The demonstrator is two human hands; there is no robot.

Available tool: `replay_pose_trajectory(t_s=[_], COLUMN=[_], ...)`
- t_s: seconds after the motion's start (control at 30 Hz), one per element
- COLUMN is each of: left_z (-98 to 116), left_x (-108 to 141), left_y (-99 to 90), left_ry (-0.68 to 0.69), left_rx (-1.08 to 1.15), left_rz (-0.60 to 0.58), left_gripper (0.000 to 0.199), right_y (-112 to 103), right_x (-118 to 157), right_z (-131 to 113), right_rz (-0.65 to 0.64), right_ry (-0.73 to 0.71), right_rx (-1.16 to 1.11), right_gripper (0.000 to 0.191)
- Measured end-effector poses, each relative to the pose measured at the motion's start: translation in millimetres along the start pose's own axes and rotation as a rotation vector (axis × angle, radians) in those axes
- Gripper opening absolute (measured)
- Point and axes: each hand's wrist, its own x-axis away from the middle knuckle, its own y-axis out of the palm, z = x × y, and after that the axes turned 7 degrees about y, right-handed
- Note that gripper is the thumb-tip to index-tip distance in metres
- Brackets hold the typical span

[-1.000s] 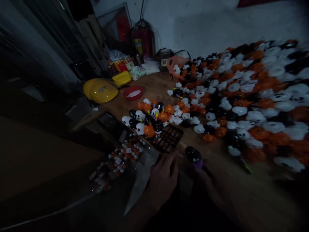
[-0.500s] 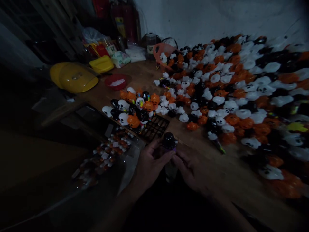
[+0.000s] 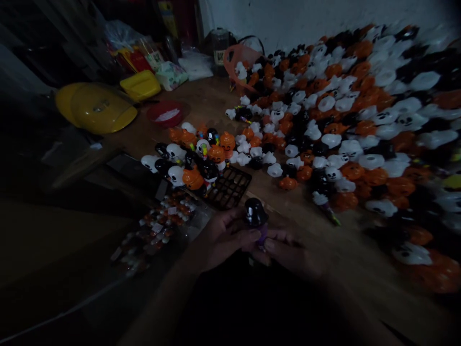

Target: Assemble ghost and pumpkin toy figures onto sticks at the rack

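Note:
Between my two hands is a small toy figure [image 3: 256, 214] with a shiny black, hat-shaped top and a purple body, held upright near the table's front edge. My left hand [image 3: 225, 240] is closed on it from the left, thumb across the purple part. From the right, the thumb and fingers of my right hand [image 3: 284, 247] pinch its lower end. Just beyond lies a black grid tray [image 3: 236, 186]. Its left part carries several finished-looking figures with white ghost, black and orange pumpkin heads [image 3: 193, 179]. The figure's underside is hidden by my fingers.
A big heap of white, orange and black toy heads [image 3: 338, 139] covers the table's right side, with an orange basket [image 3: 234, 60] behind it. Left stand a red bowl [image 3: 158, 115], a yellow visor-like cover [image 3: 101, 108] and a yellow box [image 3: 142, 85]. Bagged toys [image 3: 158, 228] lie below the edge.
The camera view has shifted slightly. More of the purple body shows now, and my right hand has moved lower and to the right along the figure. Both hands still hold it.

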Motion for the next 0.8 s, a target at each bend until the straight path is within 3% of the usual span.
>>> replay_pose_trajectory(t_s=[0.07,0.13,0.3,0.37,0.47,0.57,0.67,0.73,0.8], left_z=[1,0,-6,-8,-11,-12,-14,-14,-12], left_x=[-2,-3,-2,0,2,7,21,34,44], left_y=[3.8,8.5,12.4,11.5,10.2,6.4,-5.7,-18.9,-34.5], left_ry=[-0.038,-0.064,0.004,0.041,0.068,0.081,0.098,0.216,0.429], left_rx=[0.058,0.091,-0.055,-0.088,-0.09,-0.062,-0.187,-0.402,-0.657], left_rz=[-0.005,0.008,0.233,0.3,0.355,0.334,0.351,0.551,0.837], left_gripper=[0.028,0.027,0.023,0.025,0.029,0.03,0.033,0.025,0.017], right_y=[0,3,20,26,32,32,27,25,25], right_x=[0,1,3,1,-6,-13,-23,-33,-46], right_z=[3,2,-15,-19,-18,-10,-3,-2,-4], right_rz=[-0.038,0.008,0.39,0.506,0.53,0.547,0.683,0.828,0.913], right_ry=[-0.012,-0.017,0.051,0.013,-0.082,-0.161,-0.246,-0.275,-0.274], right_rx=[-0.116,-0.108,0.229,0.325,0.418,0.541,0.76,0.777,0.659], right_gripper=[0.044,0.044,0.026,0.021,0.02,0.021,0.026,0.029,0.027])
